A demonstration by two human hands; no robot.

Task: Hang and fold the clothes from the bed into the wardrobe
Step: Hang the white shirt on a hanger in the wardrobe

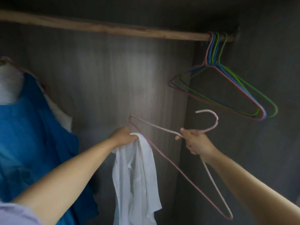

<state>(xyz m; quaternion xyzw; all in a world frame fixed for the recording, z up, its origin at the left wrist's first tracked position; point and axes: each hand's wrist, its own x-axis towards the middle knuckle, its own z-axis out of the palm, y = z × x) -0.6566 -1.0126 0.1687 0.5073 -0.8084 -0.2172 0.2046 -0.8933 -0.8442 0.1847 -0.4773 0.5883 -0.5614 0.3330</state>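
My left hand (124,135) grips the bunched top of a white garment (136,176), which hangs down in the middle of the wardrobe. My right hand (194,141) grips a pale pink wire hanger (167,161) at its neck, just below the hook. The hanger is tilted, with one end near my left hand and the other low at the right. The garment hangs in front of the hanger's left part. Above runs a wooden rail (113,29).
Several empty wire hangers (227,88) in pink, blue and green hang at the rail's right end. A blue garment (32,135) over something white hangs at the left. The grey back panel (121,78) and the dark right side wall (259,143) enclose the space.
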